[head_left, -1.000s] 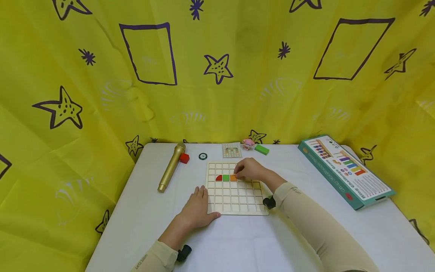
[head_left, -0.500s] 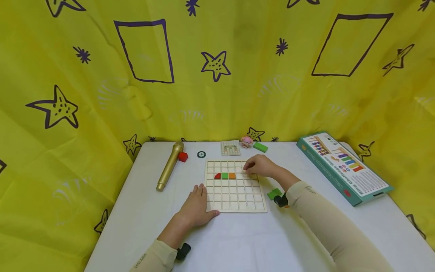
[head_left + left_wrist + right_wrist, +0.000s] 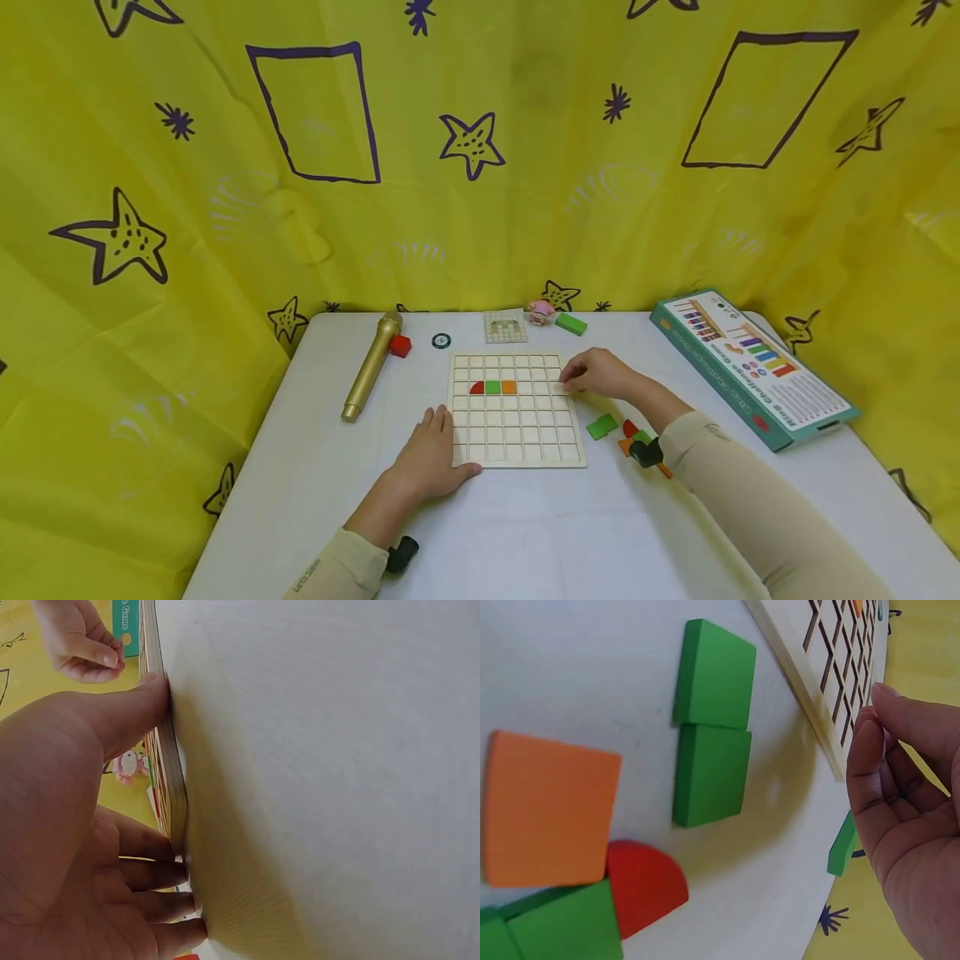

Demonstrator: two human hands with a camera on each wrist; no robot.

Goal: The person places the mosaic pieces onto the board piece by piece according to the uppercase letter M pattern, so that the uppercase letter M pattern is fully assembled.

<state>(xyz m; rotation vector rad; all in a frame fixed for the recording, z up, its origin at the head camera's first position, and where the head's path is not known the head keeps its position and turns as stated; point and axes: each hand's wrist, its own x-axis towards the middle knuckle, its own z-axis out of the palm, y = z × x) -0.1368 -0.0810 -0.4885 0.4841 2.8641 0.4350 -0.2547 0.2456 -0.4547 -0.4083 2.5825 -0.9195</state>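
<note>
Grid board: head view, middle of the white table; third row from its far edge holds a red piece, a green square, an orange square.
Left hand: fingers straight at the board's left edge, thumb at its near edge.
Right hand: narrow, loosely curled beside the board's right edge.
Loose pieces: past that edge, a gap between.
Game box: well apart, along the table's right edge.
Left thumb: left wrist view, touching the board's side.
Green pair: right wrist view, touching each other.
Right fingertips: thumb nearly meeting them.
</note>
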